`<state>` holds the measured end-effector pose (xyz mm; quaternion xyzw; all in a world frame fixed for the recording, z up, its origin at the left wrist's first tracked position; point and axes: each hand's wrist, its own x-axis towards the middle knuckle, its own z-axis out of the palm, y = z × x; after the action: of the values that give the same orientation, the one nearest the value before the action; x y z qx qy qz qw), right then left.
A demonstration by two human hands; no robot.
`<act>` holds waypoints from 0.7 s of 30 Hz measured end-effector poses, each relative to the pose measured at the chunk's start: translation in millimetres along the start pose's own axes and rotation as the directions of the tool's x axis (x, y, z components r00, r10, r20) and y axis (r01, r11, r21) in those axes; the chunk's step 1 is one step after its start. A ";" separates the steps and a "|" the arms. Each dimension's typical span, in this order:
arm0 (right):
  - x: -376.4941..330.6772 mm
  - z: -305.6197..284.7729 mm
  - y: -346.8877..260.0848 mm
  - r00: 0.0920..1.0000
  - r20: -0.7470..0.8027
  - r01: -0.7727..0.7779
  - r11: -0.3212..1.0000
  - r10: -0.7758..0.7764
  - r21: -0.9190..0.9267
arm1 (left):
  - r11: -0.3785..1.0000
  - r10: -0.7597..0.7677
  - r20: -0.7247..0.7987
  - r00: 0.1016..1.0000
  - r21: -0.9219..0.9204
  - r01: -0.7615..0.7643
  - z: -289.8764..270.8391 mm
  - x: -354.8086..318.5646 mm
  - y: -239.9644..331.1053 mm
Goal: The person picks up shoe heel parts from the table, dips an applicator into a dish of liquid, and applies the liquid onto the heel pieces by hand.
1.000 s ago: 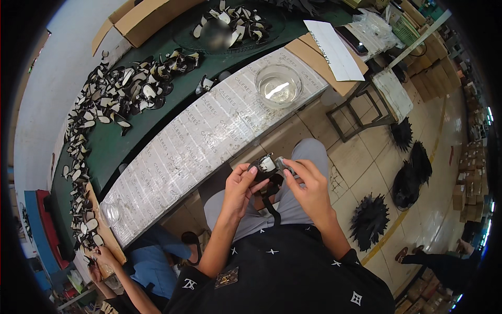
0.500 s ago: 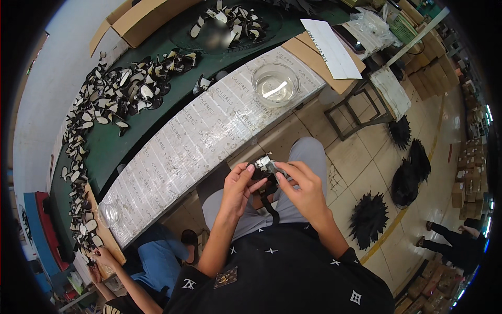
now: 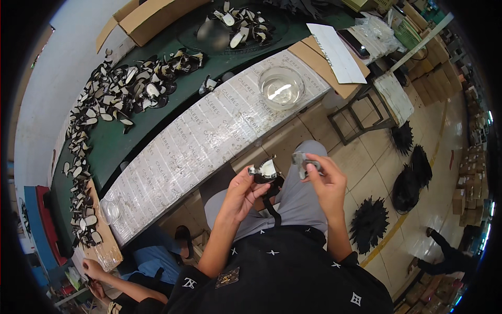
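Note:
Above my lap, my left hand (image 3: 239, 194) pinches a small black piece with a white face (image 3: 268, 169), much like the loose shoe parts on the green table. My right hand (image 3: 328, 180) is apart from it, to the right, with its fingers closed on a crumpled grey cloth (image 3: 300, 160). A gap lies between the cloth and the black piece. Part of the black piece is hidden behind my left fingers.
A long plastic-wrapped bench (image 3: 193, 131) runs ahead of me with a clear bowl of liquid (image 3: 281, 102) on it. Beyond it, many black-and-white parts (image 3: 141, 86) cover a green table (image 3: 180, 102). At lower left, a co-worker's hands (image 3: 94, 272) work. Black bundles (image 3: 369, 222) lie on the floor.
My right hand has drawn away to the right with the grey cloth, leaving the black piece in my left hand more exposed. The co-worker's hands have moved down slightly.

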<state>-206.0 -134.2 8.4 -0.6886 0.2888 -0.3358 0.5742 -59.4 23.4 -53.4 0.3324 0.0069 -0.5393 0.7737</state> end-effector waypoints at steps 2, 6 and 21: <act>1.3 -10.5 14.3 0.999 -0.016 -0.046 0.995 0.047 0.086 | 0.966 -0.026 0.158 0.987 -0.251 0.066 -1.9 -8.9 0.7; 3.1 -22.1 45.6 0.977 -0.032 -0.199 0.955 0.211 0.218 | 0.795 -0.019 0.389 0.921 -0.553 0.249 19.9 -25.4 7.5; -11.1 -25.5 172.3 0.891 0.012 -0.391 0.756 0.453 0.525 | 0.983 -0.131 0.309 0.942 0.165 0.083 75.8 50.1 80.3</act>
<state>-235.1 -170.8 -159.7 -0.4062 0.3693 -0.3015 0.7796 2.6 -41.9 27.9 0.2971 -0.1402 -0.6263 0.7070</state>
